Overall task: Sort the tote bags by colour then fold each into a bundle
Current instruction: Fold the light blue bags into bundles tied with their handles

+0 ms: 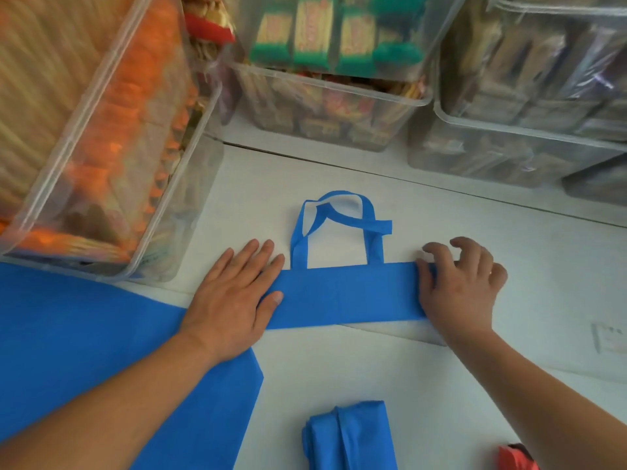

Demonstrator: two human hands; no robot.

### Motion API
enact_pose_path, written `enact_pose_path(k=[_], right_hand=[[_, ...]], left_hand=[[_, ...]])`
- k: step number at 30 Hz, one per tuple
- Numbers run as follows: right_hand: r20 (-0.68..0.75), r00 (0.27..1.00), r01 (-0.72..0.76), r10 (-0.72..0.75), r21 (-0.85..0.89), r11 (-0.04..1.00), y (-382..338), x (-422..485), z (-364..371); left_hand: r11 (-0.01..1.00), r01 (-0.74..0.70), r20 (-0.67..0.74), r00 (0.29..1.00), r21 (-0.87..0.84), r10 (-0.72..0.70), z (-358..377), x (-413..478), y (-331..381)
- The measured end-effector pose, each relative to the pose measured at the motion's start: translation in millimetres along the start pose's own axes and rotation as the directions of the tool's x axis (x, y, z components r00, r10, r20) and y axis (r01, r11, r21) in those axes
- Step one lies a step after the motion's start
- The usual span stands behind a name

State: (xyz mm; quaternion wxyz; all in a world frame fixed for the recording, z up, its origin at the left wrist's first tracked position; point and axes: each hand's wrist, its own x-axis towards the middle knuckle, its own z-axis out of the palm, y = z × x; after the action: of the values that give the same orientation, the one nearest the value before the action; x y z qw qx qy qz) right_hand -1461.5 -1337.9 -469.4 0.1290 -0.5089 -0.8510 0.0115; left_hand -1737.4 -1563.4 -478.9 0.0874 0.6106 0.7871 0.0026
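A blue tote bag folded into a long narrow strip [346, 295] lies across the white table [390, 368], its two handles [334, 225] pointing away from me. My left hand [234, 300] presses flat on the strip's left end, fingers straight. My right hand [458, 286] rests on the strip's right end, thumb on the fabric and fingers loosely curled above the table. Another blue bag [84, 334] lies flat at the left under my left forearm. A folded blue bundle [349, 435] sits near the bottom edge.
Clear plastic bins of snack packets line the back: one at the left [101, 137], one in the middle [325, 103], one at the right [529, 106]. A red item [515, 457] peeks in at the bottom right. A small label [610, 337] lies at the right.
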Motion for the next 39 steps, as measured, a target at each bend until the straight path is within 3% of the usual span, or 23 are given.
enact_pose_path(k=[2,3,6,8,12,17,22,24,28,31,33,35,37,39], right_hand=[[-0.042,0.991,0.125,-0.127,-0.055,0.991,-24,-3,-9],[0.003,0.987,0.158,-0.158,-0.035,0.987,-41,-8,-15],[0.376,0.921,0.109,-0.099,-0.003,0.994,-83,-31,-16],[0.498,0.867,0.045,-0.029,-0.021,0.999,-89,-39,-5],[0.480,0.877,0.056,-0.026,-0.049,0.997,-84,-33,7],[0.484,0.870,0.107,-0.089,-0.009,0.994,-79,-29,7],[0.427,0.858,0.270,-0.285,0.097,0.958,-58,-20,11],[0.342,0.882,0.299,-0.324,0.125,0.946,-53,-15,9],[-0.026,0.976,0.216,-0.216,0.228,0.949,-71,-27,-11],[0.133,0.944,0.188,-0.303,0.538,0.822,-83,-59,-27],[0.200,0.855,0.313,-0.478,0.536,0.784,-80,-74,-28],[0.171,0.833,0.381,-0.526,0.513,0.769,-79,-76,-31],[0.162,0.851,0.340,-0.500,0.557,0.758,-80,-70,-39],[0.276,0.850,0.188,-0.449,0.638,0.747,-77,-63,-47]], left_hand=[[1.000,0.002,0.010,1.000,0.002,-0.002,-2,1,2],[1.000,0.005,0.016,1.000,0.002,-0.005,-2,1,2],[1.000,0.001,0.021,1.000,0.004,-0.001,-5,0,3],[1.000,0.003,-0.025,1.000,0.006,-0.003,-8,0,6],[0.997,0.055,-0.037,0.998,0.060,-0.053,-24,2,7],[0.972,0.234,0.278,0.935,-0.019,-0.219,-55,14,-4],[0.940,0.273,0.434,0.886,-0.205,-0.163,-70,3,8],[0.878,0.306,0.422,0.897,-0.368,-0.136,-71,-8,13],[0.690,0.426,0.378,0.896,-0.586,-0.232,-84,-12,28],[0.467,0.547,0.460,0.837,-0.695,-0.295,-107,-5,41],[0.322,0.607,0.525,0.793,-0.726,-0.310,-120,-3,48],[0.218,0.650,0.581,0.754,-0.728,-0.308,-130,-6,55],[0.124,0.684,0.639,0.721,-0.719,-0.268,-136,-11,62],[0.064,0.706,0.686,0.703,-0.706,-0.185,-143,-19,67]])
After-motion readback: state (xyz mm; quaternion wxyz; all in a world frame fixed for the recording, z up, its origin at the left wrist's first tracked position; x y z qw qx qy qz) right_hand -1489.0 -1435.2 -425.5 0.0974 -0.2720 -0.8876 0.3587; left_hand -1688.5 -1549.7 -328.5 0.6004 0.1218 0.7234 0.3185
